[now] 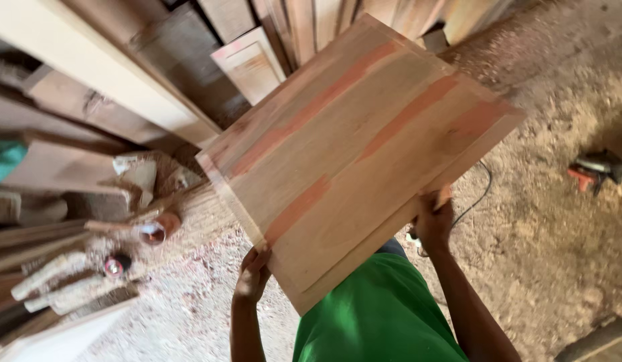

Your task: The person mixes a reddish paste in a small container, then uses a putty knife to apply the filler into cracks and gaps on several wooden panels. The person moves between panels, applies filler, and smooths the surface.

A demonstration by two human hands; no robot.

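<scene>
A square wooden panel [364, 147], pale with reddish streaks, is held up in front of me, tilted. My left hand [252, 275] grips its lower left edge from beneath. My right hand [434, 220] grips its lower right edge, fingers wrapped over the rim. Below the panel shows my green shirt [378, 315]. The panel looks like two boards laid together, the lower one's edge showing along the near side.
Wooden planks and panels [123, 87] lean stacked at the left and top. Sawdust covers the floor [559, 255]. An orange and black power tool [595, 171] lies at the right, with a black cable [481, 194] near my right hand. Small round tins [153, 231] rest at the left.
</scene>
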